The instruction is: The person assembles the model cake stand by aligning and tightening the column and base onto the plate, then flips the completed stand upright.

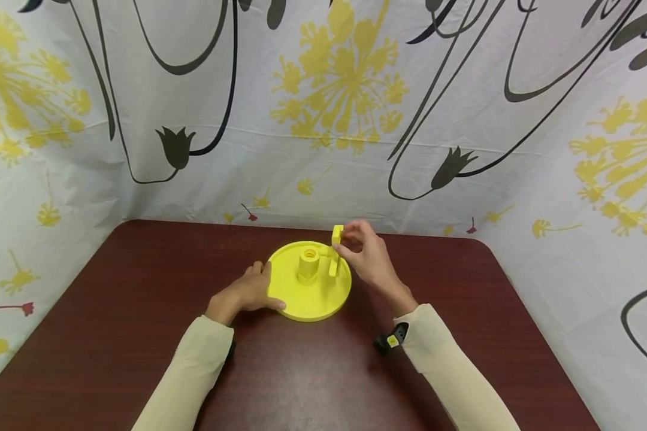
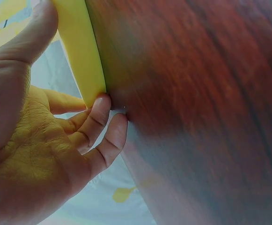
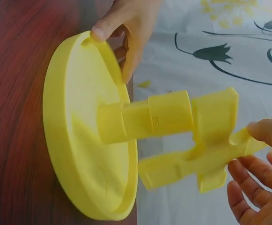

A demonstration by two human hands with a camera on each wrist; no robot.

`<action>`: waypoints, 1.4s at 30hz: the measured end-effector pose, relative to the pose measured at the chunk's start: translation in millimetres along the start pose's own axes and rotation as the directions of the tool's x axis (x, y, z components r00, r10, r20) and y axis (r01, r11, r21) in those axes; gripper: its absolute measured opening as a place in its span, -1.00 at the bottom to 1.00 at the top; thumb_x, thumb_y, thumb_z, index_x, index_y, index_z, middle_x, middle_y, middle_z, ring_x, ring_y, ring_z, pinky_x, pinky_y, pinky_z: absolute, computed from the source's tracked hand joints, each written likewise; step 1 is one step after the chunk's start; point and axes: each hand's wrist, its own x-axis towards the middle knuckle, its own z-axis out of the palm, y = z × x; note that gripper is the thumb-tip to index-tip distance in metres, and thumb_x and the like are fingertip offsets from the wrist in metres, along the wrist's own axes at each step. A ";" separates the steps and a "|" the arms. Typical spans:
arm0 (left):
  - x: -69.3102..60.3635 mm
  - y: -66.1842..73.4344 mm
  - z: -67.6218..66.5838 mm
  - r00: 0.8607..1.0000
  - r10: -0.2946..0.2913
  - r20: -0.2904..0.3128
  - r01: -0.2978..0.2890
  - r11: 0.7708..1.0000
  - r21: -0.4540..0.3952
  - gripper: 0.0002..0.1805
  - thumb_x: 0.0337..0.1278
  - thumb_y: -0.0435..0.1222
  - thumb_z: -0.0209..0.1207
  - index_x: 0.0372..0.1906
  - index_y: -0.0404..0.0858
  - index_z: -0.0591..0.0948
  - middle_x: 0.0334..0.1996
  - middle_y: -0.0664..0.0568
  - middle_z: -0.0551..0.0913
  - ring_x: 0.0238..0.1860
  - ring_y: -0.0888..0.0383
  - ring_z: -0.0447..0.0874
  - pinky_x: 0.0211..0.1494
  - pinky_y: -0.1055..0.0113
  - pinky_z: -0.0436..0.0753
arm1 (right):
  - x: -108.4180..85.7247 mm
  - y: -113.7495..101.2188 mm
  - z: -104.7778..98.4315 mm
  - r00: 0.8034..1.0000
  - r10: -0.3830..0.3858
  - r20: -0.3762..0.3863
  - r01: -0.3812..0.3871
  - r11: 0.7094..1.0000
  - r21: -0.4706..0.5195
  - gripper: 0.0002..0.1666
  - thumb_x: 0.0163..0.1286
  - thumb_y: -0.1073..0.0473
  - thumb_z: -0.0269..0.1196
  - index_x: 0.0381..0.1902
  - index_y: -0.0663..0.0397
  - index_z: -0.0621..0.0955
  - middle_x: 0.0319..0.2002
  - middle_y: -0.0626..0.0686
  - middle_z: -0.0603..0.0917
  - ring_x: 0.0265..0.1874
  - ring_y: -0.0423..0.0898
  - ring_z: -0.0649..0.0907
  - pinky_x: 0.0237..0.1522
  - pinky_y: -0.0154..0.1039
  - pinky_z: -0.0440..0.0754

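One left hand (image 1: 246,290) and one right hand (image 1: 371,256), two in all
One plate (image 1: 302,302); one post (image 3: 145,117); one cross-shaped piece (image 3: 214,155); two sleeves (image 1: 189,365); one clearly visible wrist strap (image 1: 402,331); one table (image 1: 313,383); two printed tulips (image 1: 175,148)

left fingers (image 2: 114,136) — bent, thumb (image 2: 41,33) opposed | right fingers (image 3: 249,181) — pinching | both forearms (image 1: 186,374) extended forward

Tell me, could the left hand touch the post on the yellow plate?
Probably yes: only bare plate lies between the left hand and the post. It would likely have to release the rim. The right hand holds the yellow piece on the other side.
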 end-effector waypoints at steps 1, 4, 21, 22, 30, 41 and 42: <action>0.0 0.2 -0.2 1.000 -0.002 0.000 0.002 1.000 -0.002 0.24 0.08 0.07 0.39 0.56 -0.43 -0.14 0.40 -0.34 0.07 0.31 -0.14 0.17 0.29 -0.02 0.34 | 0.9 -0.8 1.7 1.000 -0.020 -0.010 0.020 1.000 0.005 -0.62 0.31 0.26 0.37 0.00 0.17 0.48 -0.07 0.14 0.75 -0.20 0.00 0.72 -0.19 -0.09 0.64; -0.3 0.4 -0.1 1.000 -0.005 -0.003 0.005 1.000 -0.007 0.24 0.08 0.07 0.39 0.56 -0.42 -0.14 0.41 -0.34 0.06 0.32 -0.15 0.16 0.30 -0.03 0.34 | 2.8 -2.8 6.4 0.997 -0.075 -0.033 0.075 0.997 -0.002 -0.67 0.31 0.26 0.37 -0.02 0.16 0.53 -0.07 0.14 0.74 -0.18 0.00 0.72 -0.21 -0.10 0.64; -0.3 -1.0 1.0 1.000 0.003 -0.023 -0.004 1.000 -0.027 0.25 0.03 0.07 0.41 0.56 -0.43 -0.10 0.29 -0.30 0.18 0.23 -0.14 0.24 0.24 -0.02 0.40 | 7.4 -11.6 30.6 0.957 -0.232 0.172 0.258 0.955 -0.148 -0.67 0.42 0.13 0.29 0.10 0.03 0.69 0.13 0.02 0.68 0.11 0.03 0.57 0.18 0.05 0.50; -0.2 -1.2 1.0 1.000 0.007 -0.025 -0.008 1.000 -0.030 0.25 0.03 0.07 0.41 0.56 -0.43 -0.10 0.27 -0.30 0.19 0.20 -0.13 0.25 0.23 -0.02 0.40 | 7.1 -11.2 30.8 0.952 -0.237 0.193 0.268 0.950 -0.158 -0.66 0.44 0.12 0.27 0.12 0.02 0.68 0.17 0.02 0.66 0.16 0.04 0.55 0.23 0.06 0.45; 2.6 -2.5 2.4 0.999 0.006 -0.032 -0.006 1.000 -0.015 0.25 0.01 0.08 0.42 0.56 -0.41 -0.08 0.20 -0.25 0.23 0.14 -0.09 0.26 0.19 0.00 0.43 | 3.7 -7.1 30.3 0.934 -0.212 0.287 0.260 0.955 -0.142 -0.54 0.55 0.04 0.10 0.34 -0.04 0.54 0.39 0.06 0.46 0.40 0.19 0.34 0.33 0.36 0.16; 3.1 -2.6 2.8 0.999 0.013 -0.035 -0.014 0.999 -0.035 0.25 -0.01 0.07 0.43 0.56 -0.41 -0.06 0.16 -0.23 0.24 0.12 -0.09 0.26 0.16 -0.01 0.43 | 2.1 -8.4 31.3 0.929 -0.180 0.322 0.251 0.948 -0.194 -0.53 0.58 -0.01 0.04 0.38 -0.11 0.50 0.44 0.00 0.39 0.44 0.16 0.29 0.31 0.38 0.16; 3.0 -2.5 2.8 0.999 0.012 -0.037 -0.013 0.999 -0.035 0.24 0.00 0.07 0.43 0.56 -0.40 -0.06 0.17 -0.23 0.24 0.12 -0.09 0.26 0.17 0.00 0.43 | 2.1 -8.8 31.4 0.929 -0.176 0.325 0.250 0.947 -0.203 -0.53 0.58 0.00 0.04 0.38 -0.12 0.50 0.44 0.00 0.39 0.45 0.15 0.29 0.31 0.37 0.16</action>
